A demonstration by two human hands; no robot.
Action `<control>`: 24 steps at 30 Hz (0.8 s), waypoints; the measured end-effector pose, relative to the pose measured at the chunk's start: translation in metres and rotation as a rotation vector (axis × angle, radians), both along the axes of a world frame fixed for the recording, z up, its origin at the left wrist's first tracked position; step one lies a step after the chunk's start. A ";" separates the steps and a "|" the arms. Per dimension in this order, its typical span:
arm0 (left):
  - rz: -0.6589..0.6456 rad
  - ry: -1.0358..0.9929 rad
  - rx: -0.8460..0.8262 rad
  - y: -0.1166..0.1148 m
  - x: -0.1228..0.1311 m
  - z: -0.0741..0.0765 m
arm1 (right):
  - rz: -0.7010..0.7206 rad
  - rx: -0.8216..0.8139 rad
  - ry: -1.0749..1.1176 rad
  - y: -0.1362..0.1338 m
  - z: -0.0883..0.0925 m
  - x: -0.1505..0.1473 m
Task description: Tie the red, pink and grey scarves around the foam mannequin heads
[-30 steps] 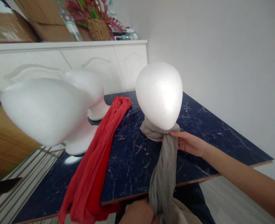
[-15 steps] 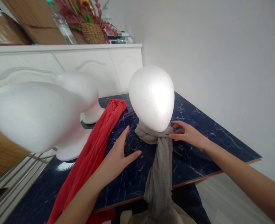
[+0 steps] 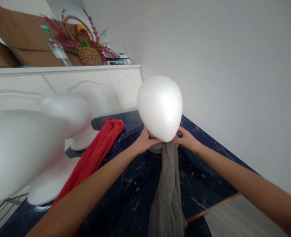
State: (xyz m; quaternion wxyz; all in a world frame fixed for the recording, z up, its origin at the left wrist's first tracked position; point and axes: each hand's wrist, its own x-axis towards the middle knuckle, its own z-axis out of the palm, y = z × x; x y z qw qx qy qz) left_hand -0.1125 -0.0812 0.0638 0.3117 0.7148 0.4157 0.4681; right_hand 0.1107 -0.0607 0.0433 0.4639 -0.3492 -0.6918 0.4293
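A white foam head [image 3: 160,107] stands upright on the dark blue marbled table [image 3: 135,184]. A grey scarf [image 3: 169,184] is wrapped around its neck, and a long end hangs down the front toward me. My left hand [image 3: 146,141] is closed on the scarf at the left side of the neck, just under the chin. At the right side, my right hand [image 3: 186,140] grips the same wrap with thumb and fingers. The foam head partly hides the fingertips of both hands.
A folded red scarf [image 3: 96,151] lies left of my left forearm. Two more white foam heads [image 3: 19,144] stand at the left. Behind, a white cabinet [image 3: 86,85] carries cardboard boxes, bottles and a flower basket [image 3: 89,56].
My left hand has moved up and right to the scarf at the neck and closed there. My right hand has closed in on the wrap. The view has shifted.
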 end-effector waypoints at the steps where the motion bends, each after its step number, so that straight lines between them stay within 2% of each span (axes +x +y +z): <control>1: 0.009 0.012 0.045 0.019 0.008 0.004 | -0.021 0.016 0.011 0.015 0.008 0.007; 3: 0.024 0.033 0.089 0.060 0.025 0.013 | -0.052 0.028 0.029 0.048 0.025 0.021; 6: 0.039 -0.008 0.063 0.116 0.048 0.022 | -0.088 0.037 0.038 0.096 0.048 0.041; 9: 0.043 -0.079 -0.009 0.162 0.066 0.020 | -0.126 0.015 0.030 0.139 0.056 0.053; 12: 0.062 -0.125 -0.045 0.199 0.076 0.006 | -0.135 -0.020 0.023 0.177 0.047 0.059; 17: 0.089 -0.141 -0.029 0.246 0.082 -0.031 | -0.152 -0.080 0.020 0.224 0.016 0.060; 21: 0.132 -0.111 -0.017 0.264 0.082 -0.055 | -0.153 -0.184 -0.011 0.237 -0.002 0.063; 24: 0.167 -0.072 -0.008 0.265 0.080 -0.065 | -0.158 -0.256 -0.030 0.232 -0.006 0.068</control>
